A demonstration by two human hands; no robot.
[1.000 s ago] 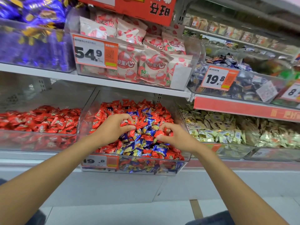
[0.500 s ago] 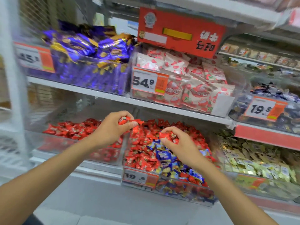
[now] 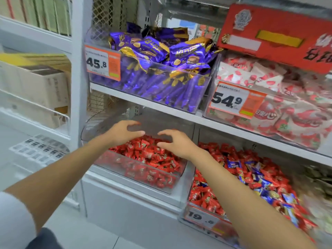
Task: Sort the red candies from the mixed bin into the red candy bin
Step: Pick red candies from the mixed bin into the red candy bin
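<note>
Red candies (image 3: 149, 155) filled the clear plastic red candy bin (image 3: 143, 177), which sat on the lower level of the shelf unit.

Left hand (image 3: 124, 133): hovered above the back left part of the red candy bin. The fingers were spread and bent, with the thumb apart from them. It held nothing and did not touch the pile.

Right hand (image 3: 176, 144): hovered above the back right part of the same bin, near the left hand but not touching it. The fingers were curved and parted, palm down, and it held nothing.

Mixed bin (image 3: 222, 229): stood directly right of the red candy bin, wall beside wall. It held red candies mingled with blue wrapped candies (image 3: 251, 178). A price tag reading 19.8 (image 3: 201, 217) was on its front.

White shelf board (image 3: 161, 105): ran above the red candy bin.
- Directly above the red candy bin stood a clear bin of purple and gold packets (image 3: 161, 69), with a 45.8 tag (image 3: 102, 62).
- Above and to the right stood a bin of white and red bags (image 3: 280, 112), with a 54.9 tag (image 3: 231, 101).
- Higher still on the right hung a red sign (image 3: 274, 35).

The right edge of the view was blurred, so goods beyond the mixed bin could not be identified.
</note>
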